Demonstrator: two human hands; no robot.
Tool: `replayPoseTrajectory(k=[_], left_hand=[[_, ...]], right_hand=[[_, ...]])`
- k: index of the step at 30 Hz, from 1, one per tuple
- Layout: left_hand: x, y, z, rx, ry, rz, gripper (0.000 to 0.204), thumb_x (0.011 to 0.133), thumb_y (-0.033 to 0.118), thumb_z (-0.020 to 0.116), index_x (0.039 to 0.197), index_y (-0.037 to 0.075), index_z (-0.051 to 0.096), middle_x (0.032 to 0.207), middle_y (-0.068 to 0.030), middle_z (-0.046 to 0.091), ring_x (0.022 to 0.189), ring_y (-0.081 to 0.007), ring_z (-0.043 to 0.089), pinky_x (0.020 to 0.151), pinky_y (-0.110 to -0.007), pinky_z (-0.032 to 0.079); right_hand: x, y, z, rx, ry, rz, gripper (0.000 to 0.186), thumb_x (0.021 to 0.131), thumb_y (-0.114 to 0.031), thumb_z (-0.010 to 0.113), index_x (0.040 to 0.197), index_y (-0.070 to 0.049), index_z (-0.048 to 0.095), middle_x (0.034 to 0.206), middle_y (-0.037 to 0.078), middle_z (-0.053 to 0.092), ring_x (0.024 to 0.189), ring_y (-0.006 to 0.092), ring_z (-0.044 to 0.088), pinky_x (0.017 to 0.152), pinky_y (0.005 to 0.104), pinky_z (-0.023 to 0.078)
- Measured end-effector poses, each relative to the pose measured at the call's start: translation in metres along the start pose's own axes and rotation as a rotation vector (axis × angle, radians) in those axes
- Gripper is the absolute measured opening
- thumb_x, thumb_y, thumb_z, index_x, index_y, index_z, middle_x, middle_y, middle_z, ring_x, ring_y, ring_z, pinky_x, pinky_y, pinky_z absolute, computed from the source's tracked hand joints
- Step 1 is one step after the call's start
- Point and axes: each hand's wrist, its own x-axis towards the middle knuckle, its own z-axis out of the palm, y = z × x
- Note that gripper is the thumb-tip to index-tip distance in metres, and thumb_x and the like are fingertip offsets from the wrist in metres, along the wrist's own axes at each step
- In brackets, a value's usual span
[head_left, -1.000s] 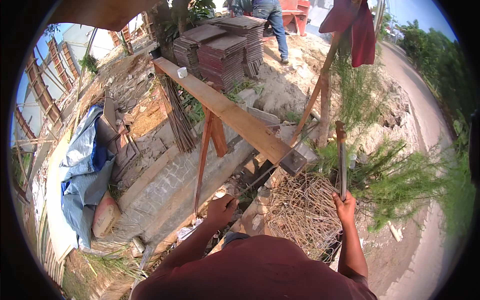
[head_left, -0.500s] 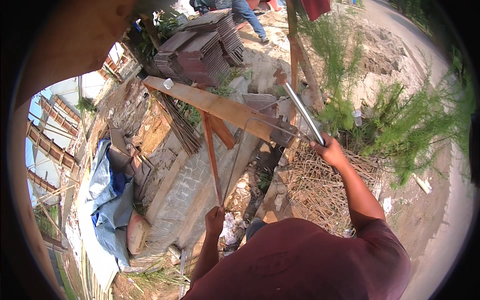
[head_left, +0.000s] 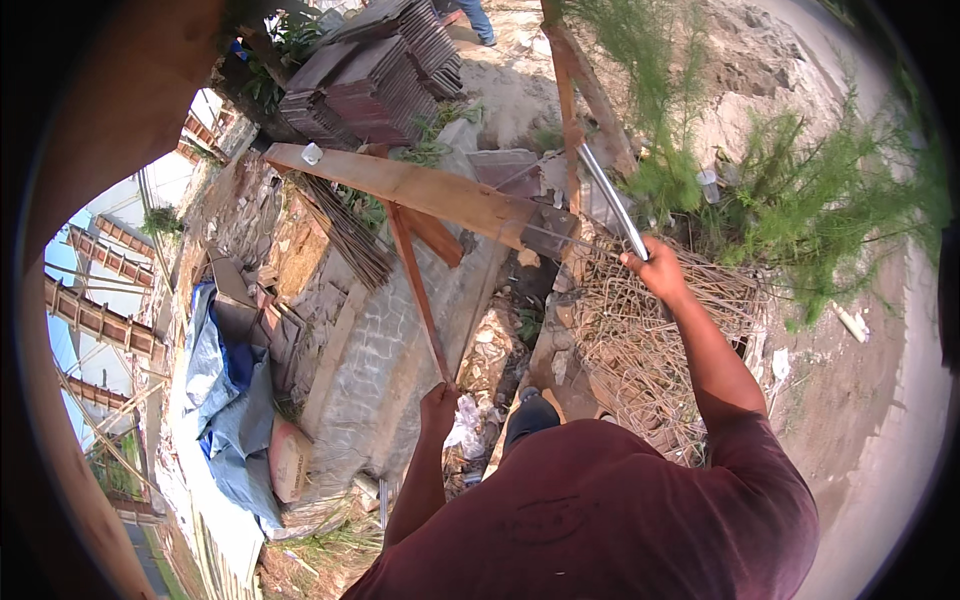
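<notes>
My right hand (head_left: 655, 270) is closed around the lower end of a silver metal pipe (head_left: 612, 198), which slants up and to the left. Beside it, a wooden plank (head_left: 400, 190) stands on wooden legs, with a dark metal plate (head_left: 550, 228) on its right end. A thin metal rod (head_left: 585, 244) crosses this plate. It bends near the plank, and its other part runs down to my left hand (head_left: 437, 408), a fist closed on its end. The fingers largely hide that end. A reddish wooden leg (head_left: 415, 290) of the plank reaches down close to this hand.
A tangle of thin rods (head_left: 660, 340) lies below my right forearm. Stacked roof tiles (head_left: 370, 90) stand beyond the plank. Bundled rods (head_left: 345, 230) lean under its left end. A blue tarp (head_left: 225, 400) and a sack (head_left: 290, 460) lie left. Green branches (head_left: 800, 230) spread at right.
The view has shifted, and a dark trouser leg shows below me. The pipe is a little farther from the plank's end. The person at the back is now mostly out of view. Both hands stay closed.
</notes>
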Motion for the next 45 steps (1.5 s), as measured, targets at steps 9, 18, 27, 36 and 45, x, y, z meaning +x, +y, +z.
replayPoseTrajectory(k=[9,18,27,36,45], left_hand=[[0.054,0.005,-0.003,0.127,-0.073,-0.002,0.031,0.093,0.028,0.054,0.083,0.001,0.064,0.061,-0.0063,0.056,0.057,-0.0129,0.051,0.056,-0.032,0.042],[0.098,0.011,-0.021,0.19,-0.239,-0.016,0.031,0.092,0.03,0.056,0.085,0.003,0.068,0.06,-0.0051,0.056,0.056,-0.011,0.05,0.057,-0.031,0.042],[0.116,0.044,-0.048,0.161,-0.486,-0.245,0.031,0.092,0.03,0.056,0.083,0.004,0.069,0.058,-0.002,0.054,0.054,-0.0101,0.048,0.053,-0.029,0.04],[0.192,0.049,-0.082,0.369,-0.534,-0.02,0.026,0.09,0.027,0.061,0.084,0.003,0.069,0.062,-0.0089,0.061,0.057,-0.0127,0.051,0.058,-0.032,0.044],[0.286,0.067,-0.108,0.468,-0.523,0.293,0.023,0.088,0.023,0.063,0.082,0.001,0.066,0.064,-0.0129,0.06,0.057,-0.0188,0.054,0.059,-0.033,0.044]], right_hand=[[0.012,0.004,0.011,-0.113,0.048,0.187,0.03,0.078,-0.027,0.075,0.081,-0.003,0.058,0.062,0.004,0.053,0.058,0.0147,0.047,0.054,0.0326,0.04],[0.009,0.011,0.015,-0.315,0.005,0.434,0.031,0.079,-0.029,0.073,0.08,-0.002,0.057,0.061,0.003,0.05,0.056,0.0142,0.044,0.053,0.0327,0.038],[-0.008,-0.021,0.003,-0.393,-0.07,0.602,0.038,0.08,-0.036,0.068,0.079,0.0,0.057,0.059,0.005,0.049,0.057,0.0159,0.044,0.054,0.0346,0.037],[-0.027,-0.053,0.017,-0.176,-0.067,0.818,0.037,0.079,-0.036,0.068,0.074,-0.001,0.058,0.06,0.006,0.055,0.056,0.0147,0.05,0.054,0.0321,0.039],[-0.069,-0.068,0.067,-0.07,-0.012,0.983,0.038,0.083,-0.038,0.064,0.077,-0.001,0.057,0.06,0.004,0.054,0.055,0.0126,0.049,0.052,0.031,0.038]])
